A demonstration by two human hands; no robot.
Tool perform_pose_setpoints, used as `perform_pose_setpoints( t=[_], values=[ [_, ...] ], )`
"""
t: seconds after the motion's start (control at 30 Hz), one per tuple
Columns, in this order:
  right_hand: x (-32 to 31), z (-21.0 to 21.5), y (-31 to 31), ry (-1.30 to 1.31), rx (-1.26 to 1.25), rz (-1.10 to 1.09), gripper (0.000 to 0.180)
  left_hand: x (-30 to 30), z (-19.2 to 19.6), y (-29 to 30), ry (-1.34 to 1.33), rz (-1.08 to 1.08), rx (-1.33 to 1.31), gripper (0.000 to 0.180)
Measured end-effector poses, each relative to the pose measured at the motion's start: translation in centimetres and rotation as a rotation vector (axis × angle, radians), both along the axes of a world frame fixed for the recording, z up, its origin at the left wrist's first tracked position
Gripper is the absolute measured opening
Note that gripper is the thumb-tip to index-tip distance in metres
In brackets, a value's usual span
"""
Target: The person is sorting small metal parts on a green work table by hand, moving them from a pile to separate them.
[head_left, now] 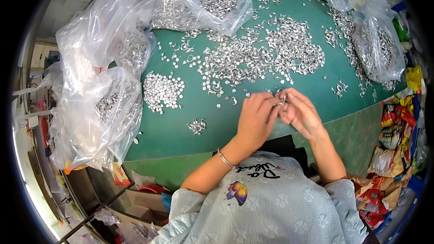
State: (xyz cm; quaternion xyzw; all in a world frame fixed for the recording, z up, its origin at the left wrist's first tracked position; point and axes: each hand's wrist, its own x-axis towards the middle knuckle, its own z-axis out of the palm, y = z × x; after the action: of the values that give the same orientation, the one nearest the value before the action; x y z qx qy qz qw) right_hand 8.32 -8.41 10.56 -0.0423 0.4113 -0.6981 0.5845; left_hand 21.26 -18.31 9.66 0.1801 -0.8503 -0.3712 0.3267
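Apparently, a small, shiny silver metal piece (282, 102) is held above the near edge of the green desk (172, 140), pinched by the fingertips of the right hand (300, 113). Its outline is largely covered by fingers, so its exact shape cannot be made out. The left hand (257, 119), with a silver bangle (225, 157) worn at its wrist, is held against the right with fingers bent; its thumb is hidden, and whether the piece is also gripped by it cannot be told. Beyond the hands, a broad heap of loose silver metal parts (239, 61) is spread, with single shapes blurred together. To the left, a pile of small flower-shaped silver parts (162, 91) is seen, and nearer, a little cluster of curved silver parts (196, 127). The contents of the cloudy clear plastic bags (86, 108) at far left are partly veiled by folds.
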Motion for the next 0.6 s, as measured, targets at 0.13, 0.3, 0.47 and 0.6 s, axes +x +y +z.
perform_pose_setpoints(
  t=[0.13,0.3,0.47,0.6],
  values=[
    [-0.3,-0.9,0.5,-0.188,0.042,-0.063,0.018,-1.2,0.7,0.9,-0.03,-0.064,0.044,0.024],
    [-5.1,-0.2,3.5,0.763,0.25,-0.103,0.014,-1.7,-0.6,-1.2,-0.105,0.062,-0.083,0.026],
    [-9.9,-1.5,5.7,2.05,0.815,-0.075,0.011,-4.7,-2.2,-2.6,-0.253,-0.006,-0.234,0.021],
    [-9.5,-0.9,5.2,2.177,0.838,-0.052,0.014,-5.7,-3.2,-3.0,-0.3,-0.011,-0.273,0.014]
  ],
)
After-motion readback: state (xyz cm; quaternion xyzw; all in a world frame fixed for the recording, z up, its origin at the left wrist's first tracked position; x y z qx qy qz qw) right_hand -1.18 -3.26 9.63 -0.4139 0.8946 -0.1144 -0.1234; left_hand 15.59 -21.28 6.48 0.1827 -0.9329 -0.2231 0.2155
